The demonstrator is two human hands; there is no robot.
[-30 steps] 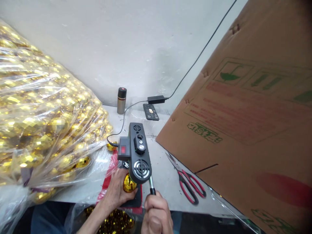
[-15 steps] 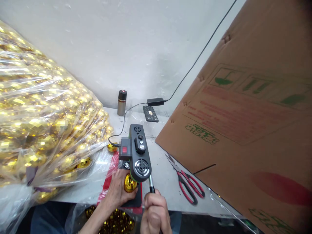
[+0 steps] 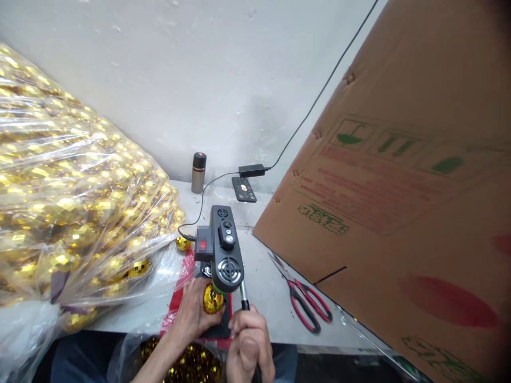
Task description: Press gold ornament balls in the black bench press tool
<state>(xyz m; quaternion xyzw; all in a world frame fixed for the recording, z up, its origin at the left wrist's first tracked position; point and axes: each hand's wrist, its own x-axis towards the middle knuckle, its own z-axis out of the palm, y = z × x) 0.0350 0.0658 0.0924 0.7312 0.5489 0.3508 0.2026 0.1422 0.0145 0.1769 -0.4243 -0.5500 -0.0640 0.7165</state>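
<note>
A gold mirrored ball (image 3: 213, 299) is gripped by my left hand (image 3: 195, 311), with the thumb at its lower side, just below the rounded end of a black device (image 3: 227, 250). My right hand (image 3: 251, 340) is wrapped round a black handle (image 3: 245, 304) whose metal shaft runs up beside the device. Under the ball lies a black base (image 3: 219, 325) on a red sheet (image 3: 175, 303). A second gold ball (image 3: 183, 243) rests left of the device.
Red-and-black scissors (image 3: 305, 300) lie right of my hands, before a large cardboard box (image 3: 359, 213). A clear bag of gold balls (image 3: 80, 186) fills the left. Behind stand a bottle (image 3: 198, 173), a black adapter (image 3: 252, 170) and a dark phone-like slab (image 3: 244, 189).
My right hand and the handle have shifted slightly left and down. The view has moved a little; my left hand still holds the ball in the same place.
</note>
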